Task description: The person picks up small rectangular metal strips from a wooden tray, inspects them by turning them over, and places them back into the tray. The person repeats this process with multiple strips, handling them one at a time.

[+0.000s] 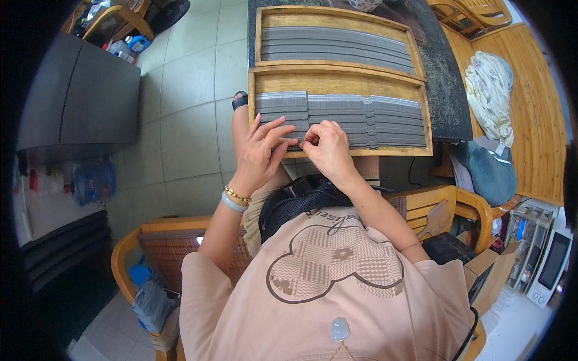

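Observation:
A shallow wooden tray (338,76) lies before me, holding rows of thin dark grey strips (334,108) packed side by side. The strips at its left stand a little farther from me than those beside them. My left hand (266,144) rests over the near left part of these strips, fingers spread. Beside it, my right hand (326,142) is bent over the near edge, thumb and forefinger pinched together; whether a strip is between them is hidden. Behind lies a second wooden tray (316,20) with similar grey strips (334,47).
The trays lie on a dark, worn table (445,99). A wooden bench (524,108) with a floral cloth (487,90) and a teal cushion (487,173) is at right. A dark cabinet (99,90) stands at left on the tiled floor (189,144). An open cardboard box (496,275) is at lower right.

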The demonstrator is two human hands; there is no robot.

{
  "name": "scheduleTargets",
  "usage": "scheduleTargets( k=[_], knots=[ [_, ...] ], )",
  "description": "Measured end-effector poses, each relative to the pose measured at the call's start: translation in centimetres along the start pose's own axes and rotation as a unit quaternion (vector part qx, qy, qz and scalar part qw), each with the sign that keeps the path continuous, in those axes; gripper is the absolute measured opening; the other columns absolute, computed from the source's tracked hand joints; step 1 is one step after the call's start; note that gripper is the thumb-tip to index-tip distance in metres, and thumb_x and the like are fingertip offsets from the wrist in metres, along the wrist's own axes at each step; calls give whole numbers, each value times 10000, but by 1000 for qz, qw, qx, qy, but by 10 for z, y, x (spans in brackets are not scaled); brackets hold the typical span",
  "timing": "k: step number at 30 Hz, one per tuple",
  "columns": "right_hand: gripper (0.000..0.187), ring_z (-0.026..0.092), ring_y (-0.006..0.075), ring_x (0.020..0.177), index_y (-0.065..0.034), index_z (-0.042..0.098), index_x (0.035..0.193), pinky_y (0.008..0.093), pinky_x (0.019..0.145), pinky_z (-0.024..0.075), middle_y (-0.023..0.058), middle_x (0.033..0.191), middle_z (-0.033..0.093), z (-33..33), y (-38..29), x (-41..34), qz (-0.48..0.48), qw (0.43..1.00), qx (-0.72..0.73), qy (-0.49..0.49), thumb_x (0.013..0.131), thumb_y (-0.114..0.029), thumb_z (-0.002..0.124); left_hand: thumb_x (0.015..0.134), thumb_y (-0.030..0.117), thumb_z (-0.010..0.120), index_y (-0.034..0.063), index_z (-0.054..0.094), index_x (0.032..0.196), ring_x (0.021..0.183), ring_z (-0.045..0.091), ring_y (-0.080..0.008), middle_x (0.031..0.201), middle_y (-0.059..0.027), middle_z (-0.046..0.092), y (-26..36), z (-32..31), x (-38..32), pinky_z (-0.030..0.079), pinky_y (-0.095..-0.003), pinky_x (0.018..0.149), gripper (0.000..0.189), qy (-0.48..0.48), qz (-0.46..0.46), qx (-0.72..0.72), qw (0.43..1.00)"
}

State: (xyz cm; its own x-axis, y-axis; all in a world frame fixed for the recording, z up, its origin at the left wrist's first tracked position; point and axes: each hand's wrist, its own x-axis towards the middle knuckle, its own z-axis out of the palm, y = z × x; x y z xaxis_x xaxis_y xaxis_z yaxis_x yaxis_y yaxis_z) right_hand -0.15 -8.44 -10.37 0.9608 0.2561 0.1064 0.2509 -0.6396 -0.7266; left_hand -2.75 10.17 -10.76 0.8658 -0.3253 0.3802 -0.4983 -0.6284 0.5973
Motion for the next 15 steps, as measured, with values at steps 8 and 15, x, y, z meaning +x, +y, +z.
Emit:
scheduleTargets(
  k=[8,15],
  knots=[
    [63,563,323,810,-19,630,673,423,758,466,140,745,590,2,1,1,10,1000,-15,10,671,-59,679,903,93,553,73,628,1136,1248,519,-231,1023,12,719,0,0,1,242,-480,1129,245,2,-3,0,1000],
    [103,542,346,837,-10,604,695,434,768,459,165,785,576,-2,0,0,15,999,-30,6,670,-67,686,898,87,561,72,618,1150,1257,512,-226,997,14,726,1,0,0,234,-480,1132,259,4,-2,-3,1000]
  ],
)
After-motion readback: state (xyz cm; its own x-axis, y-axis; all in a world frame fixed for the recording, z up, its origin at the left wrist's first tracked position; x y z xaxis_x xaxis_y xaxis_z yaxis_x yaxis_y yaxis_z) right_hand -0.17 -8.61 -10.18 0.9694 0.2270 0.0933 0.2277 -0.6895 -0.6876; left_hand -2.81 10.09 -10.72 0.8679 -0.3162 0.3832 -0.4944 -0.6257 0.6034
